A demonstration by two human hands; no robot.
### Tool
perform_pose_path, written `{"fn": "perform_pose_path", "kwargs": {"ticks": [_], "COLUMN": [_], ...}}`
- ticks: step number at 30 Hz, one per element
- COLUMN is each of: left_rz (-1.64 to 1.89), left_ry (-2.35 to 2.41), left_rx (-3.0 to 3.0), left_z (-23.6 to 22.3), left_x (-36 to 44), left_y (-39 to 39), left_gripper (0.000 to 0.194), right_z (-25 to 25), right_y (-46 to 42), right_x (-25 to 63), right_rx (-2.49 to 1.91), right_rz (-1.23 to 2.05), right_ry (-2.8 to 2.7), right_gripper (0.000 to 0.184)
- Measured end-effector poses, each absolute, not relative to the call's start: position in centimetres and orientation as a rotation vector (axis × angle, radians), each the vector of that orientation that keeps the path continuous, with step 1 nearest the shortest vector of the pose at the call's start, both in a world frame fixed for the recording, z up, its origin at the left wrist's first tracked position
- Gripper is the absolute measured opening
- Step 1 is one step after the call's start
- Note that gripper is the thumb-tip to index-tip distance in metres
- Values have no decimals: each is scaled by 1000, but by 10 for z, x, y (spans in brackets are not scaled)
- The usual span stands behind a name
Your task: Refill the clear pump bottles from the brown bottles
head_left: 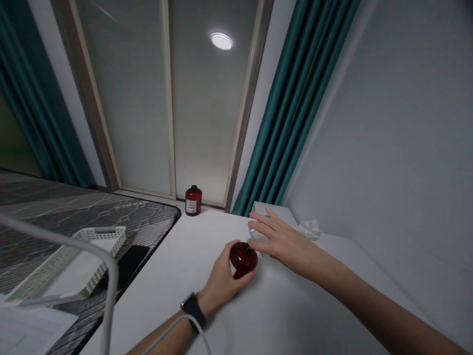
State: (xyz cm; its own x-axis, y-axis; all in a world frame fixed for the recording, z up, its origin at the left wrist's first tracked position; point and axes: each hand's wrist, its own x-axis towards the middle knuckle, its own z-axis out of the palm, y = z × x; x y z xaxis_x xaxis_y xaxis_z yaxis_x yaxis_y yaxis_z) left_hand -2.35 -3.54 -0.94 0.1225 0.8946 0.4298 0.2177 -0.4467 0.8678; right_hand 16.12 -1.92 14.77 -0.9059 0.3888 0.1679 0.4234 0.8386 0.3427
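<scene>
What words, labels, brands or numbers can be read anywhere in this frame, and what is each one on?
No text is legible enough to quote.
White label on the dark red bottle with the black cap: print too small to read.
Sheet of paper at lower left: too blurred to read.
Round red bottle in the left hand: no text shows.
Black watch: no readable display.

And we're live on 1 view, head-worn, looking forward and down over the white table [173, 266], with the left hand [219, 281] and right hand [288, 241] close below.
</scene>
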Motion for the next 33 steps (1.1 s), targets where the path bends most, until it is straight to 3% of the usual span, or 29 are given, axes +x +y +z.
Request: {"fn": "perform_pose_path", "kwargs": {"ticks": [33], "left_rz": [1400], "left_ry": [1066], "left_rx": [1746], "left_z": [-6], "left_x": [-24], "left_y": [-37], "left_gripper": [66], "right_z": [150], "right_y": [-19], "right_x": [160], "right_rx": [-578], "right_rz": [-604], "right_ry": [-2908], "right_gripper": [21]}}
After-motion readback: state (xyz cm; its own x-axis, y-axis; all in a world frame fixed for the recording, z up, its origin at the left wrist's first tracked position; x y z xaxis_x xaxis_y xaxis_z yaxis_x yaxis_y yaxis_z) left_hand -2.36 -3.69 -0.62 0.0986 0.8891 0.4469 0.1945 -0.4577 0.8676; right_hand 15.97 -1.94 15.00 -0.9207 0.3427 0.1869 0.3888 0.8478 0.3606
